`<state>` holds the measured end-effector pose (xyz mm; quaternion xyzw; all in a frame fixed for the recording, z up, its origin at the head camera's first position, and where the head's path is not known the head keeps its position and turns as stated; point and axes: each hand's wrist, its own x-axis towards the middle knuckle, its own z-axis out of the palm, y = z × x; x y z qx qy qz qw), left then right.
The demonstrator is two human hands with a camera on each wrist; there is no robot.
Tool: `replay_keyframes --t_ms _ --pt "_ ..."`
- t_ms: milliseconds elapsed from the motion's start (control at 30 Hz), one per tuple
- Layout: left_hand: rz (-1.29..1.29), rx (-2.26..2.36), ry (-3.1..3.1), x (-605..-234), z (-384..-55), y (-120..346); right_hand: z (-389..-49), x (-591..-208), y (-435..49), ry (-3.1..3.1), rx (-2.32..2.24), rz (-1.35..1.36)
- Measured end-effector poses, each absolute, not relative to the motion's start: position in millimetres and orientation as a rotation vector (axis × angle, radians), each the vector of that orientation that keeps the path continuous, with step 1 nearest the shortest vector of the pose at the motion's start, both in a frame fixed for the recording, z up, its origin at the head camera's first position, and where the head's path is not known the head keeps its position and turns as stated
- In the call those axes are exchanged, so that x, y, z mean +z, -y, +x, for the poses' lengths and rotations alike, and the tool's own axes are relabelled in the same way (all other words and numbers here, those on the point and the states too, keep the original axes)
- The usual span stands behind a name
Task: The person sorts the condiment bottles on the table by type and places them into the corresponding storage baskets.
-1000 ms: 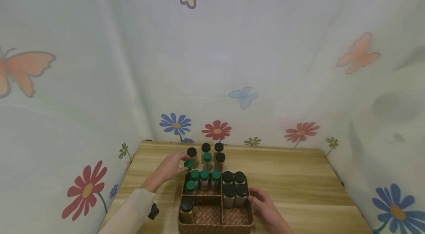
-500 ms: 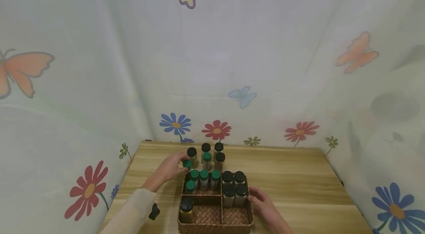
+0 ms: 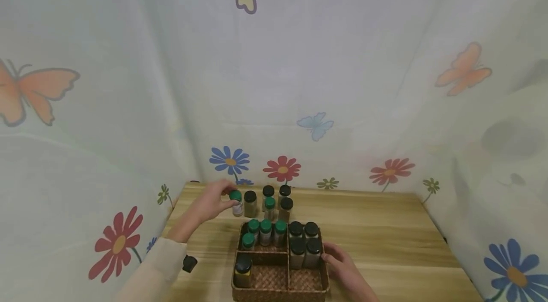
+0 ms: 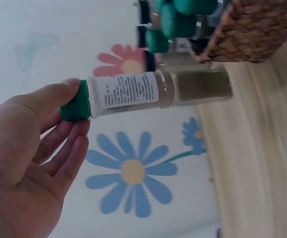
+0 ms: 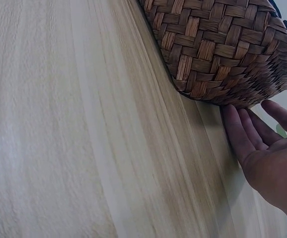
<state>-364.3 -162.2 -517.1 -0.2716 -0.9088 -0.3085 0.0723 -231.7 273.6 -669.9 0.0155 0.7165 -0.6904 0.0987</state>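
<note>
My left hand (image 3: 211, 202) pinches the green cap of a small spice jar (image 4: 126, 91) with a printed white label. In the head view this jar hangs just left of a black-capped spice jar (image 3: 250, 204). At the front, a woven basket (image 3: 280, 296) has three visible compartments. Green-capped jars (image 3: 266, 233) stand in its back left section, several black-capped jars (image 3: 298, 252) in the right one, and a single black-capped jar (image 3: 243, 271) at the front left. My right hand (image 5: 277, 158) touches the basket's right side with its fingers fairly straight.
Behind the basket stand more black-capped jars (image 3: 285, 209) and one green-capped jar (image 3: 269, 208). The wooden table (image 3: 376, 235) meets a curtain (image 3: 359, 78) printed with flowers and butterflies on the far side and both flanks.
My left hand has moved the green-capped spice jar up and to the left, away from the basket's back left corner. The right hand stays at the basket's side.
</note>
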Motion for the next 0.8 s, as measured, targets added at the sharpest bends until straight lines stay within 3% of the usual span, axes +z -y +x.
replay_keyframes --t_ms 433,800 --pt "-1.037 -0.908 2.696 -475 -321 115 -232 -670 -275 -2.114 -2.028 0.031" --pt "-1.2 -0.871 2.746 -513 -311 91 -231 -670 -274 -2.099 -2.041 0.053"
